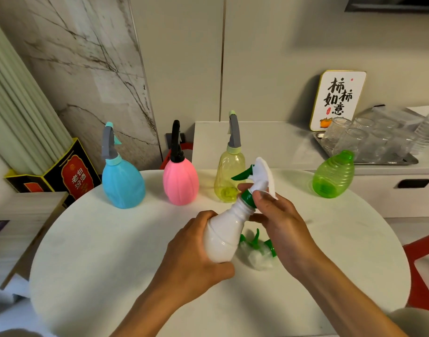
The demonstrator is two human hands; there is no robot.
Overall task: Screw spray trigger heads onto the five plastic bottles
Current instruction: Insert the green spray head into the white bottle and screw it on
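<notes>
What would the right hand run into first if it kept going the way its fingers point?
The right hand already touches the white bottle's green collar; beyond that, probably the yellow bottle, though depth is unclear.

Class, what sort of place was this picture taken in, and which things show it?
Probably a home dining or kitchen corner: a round white table, a counter holding a tray of upturned drinking glasses, and a marble-look wall panel.

Marble wall panel [87, 69] left, beige wall [281, 57], white counter [269, 142] w/ glasses tray [403, 161], red chair [422, 276].
</notes>
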